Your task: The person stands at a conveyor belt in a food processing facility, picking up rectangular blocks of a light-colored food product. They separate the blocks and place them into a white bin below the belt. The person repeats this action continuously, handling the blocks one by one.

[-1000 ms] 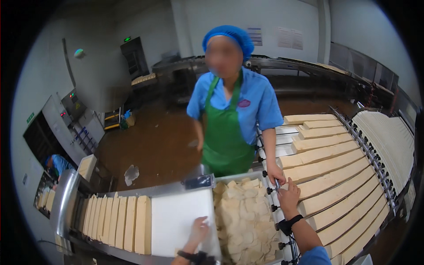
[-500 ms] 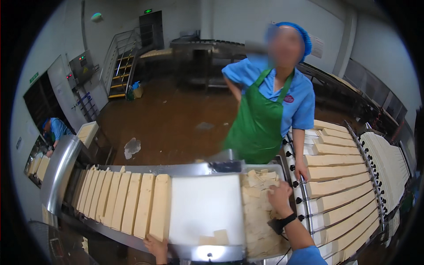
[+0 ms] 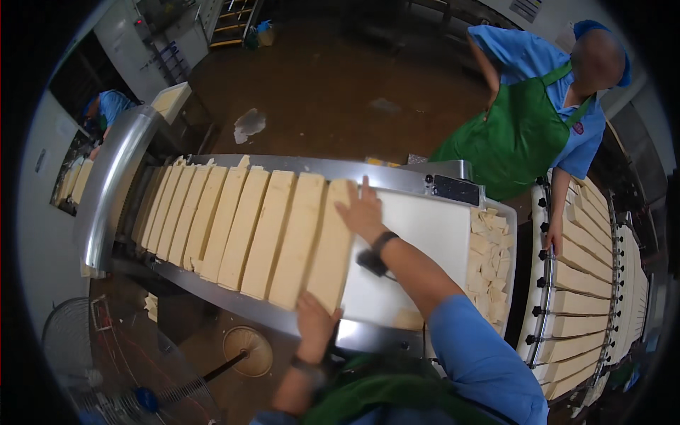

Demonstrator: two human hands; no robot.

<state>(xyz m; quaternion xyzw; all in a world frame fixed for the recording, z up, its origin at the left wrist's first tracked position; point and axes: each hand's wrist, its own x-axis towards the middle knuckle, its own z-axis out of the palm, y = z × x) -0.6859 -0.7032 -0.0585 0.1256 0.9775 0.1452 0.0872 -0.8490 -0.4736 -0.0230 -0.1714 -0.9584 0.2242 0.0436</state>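
A row of long cream-coloured slabs (image 3: 265, 234) lies crosswise on a metal-edged conveyor. At its right end, the last slab (image 3: 331, 244) sits beside the bare white belt. My left hand (image 3: 316, 327) cups the near end of that slab, thumb at its right corner and fingers over the edge. Around the slab's far end, my right hand (image 3: 363, 212) reaches with fingers spread, some touching its right side. A dark band circles each wrist. Thin cream offcuts (image 3: 489, 262) fill a pale tray right of the belt, and one flat piece (image 3: 409, 319) lies on the belt near its front edge.
A co-worker in a green apron (image 3: 489, 134) stands at the far right, one hand by a second conveyor (image 3: 577, 322) carrying more slabs. A curved metal hood (image 3: 117, 191) covers the row's left end. A fan (image 3: 85, 354) stands at lower left. Another person (image 3: 113, 110) works behind.
My right hand has left the offcuts in the tray and moved left to the last slab's far end. My left hand stays at its near end. The view has tilted down and swung left.
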